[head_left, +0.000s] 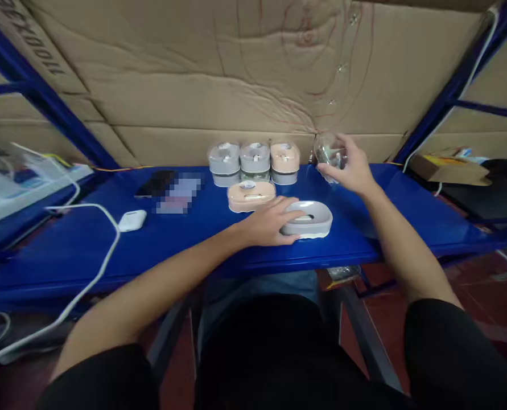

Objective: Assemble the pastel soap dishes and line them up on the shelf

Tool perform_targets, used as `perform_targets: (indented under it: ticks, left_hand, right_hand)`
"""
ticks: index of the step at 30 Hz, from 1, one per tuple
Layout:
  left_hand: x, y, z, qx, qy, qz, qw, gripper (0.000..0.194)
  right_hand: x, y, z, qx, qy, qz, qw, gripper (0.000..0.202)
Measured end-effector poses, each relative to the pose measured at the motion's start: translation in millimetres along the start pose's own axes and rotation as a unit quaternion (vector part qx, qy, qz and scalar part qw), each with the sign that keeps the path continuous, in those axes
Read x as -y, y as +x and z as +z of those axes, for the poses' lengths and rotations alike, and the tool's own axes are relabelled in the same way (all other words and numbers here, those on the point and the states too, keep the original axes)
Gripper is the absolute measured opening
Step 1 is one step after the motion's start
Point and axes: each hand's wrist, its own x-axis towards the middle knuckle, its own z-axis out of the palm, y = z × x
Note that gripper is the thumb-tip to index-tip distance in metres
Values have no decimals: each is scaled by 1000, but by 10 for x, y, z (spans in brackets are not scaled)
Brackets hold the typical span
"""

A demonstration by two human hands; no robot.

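My left hand (272, 221) is closed on the left end of a grey oval dish (321, 221), thumb low at the near side and fingers over the rim. The dish sits on the blue table, and a small dark and pale piece shows inside it. At the back right, my right hand (352, 166) grips a clear plastic cover (328, 149), raised near the cardboard. Just behind my left hand lies a peach oval dish (247, 196) under clear plastic. Farther back are two grey packed stacks (225, 165) and a peach-topped stack (284, 162) in a row.
A dark phone (155, 183) and a white earbud case (132, 220) lie on the left of the blue table (185, 245). A white cable (103, 256) crosses its left side. Cardboard (172, 102) walls the back. An open carton (449, 169) stands at right.
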Motion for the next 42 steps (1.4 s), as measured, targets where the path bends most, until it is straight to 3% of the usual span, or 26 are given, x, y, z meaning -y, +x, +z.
perform_targets:
  ticks: [7,15,18,22,27,33,42]
  left_hand:
    - [-75,12,-16,14,68,17,997,57]
    - [-76,-13,-50,15,42,7,999,67]
    - [-59,-21,-42,16,-17,-17,1000,87]
    - [6,-10,16,8,-112,-84,990,111]
    - [124,6,123,-36,-205,-118,971,125]
    - [228,8,228,-77,-244,-132,958,142]
    - [214,4,239,-68,-199,-132,969,131]
  right_hand:
    - [37,-9,17,29,10,6,1000,104]
    - [156,-30,12,63,51,-2,997,112]
    - [239,-45,-51,122,87,-12,989,113]
    - [377,-58,-182,250,132,-25,959,103]
    - [522,-88,-256,364,115,-32,924,104]
    - [580,-136,-148,387,104,-58,914,112]
    - [655,-162,-7,424,86,-78,898,102]
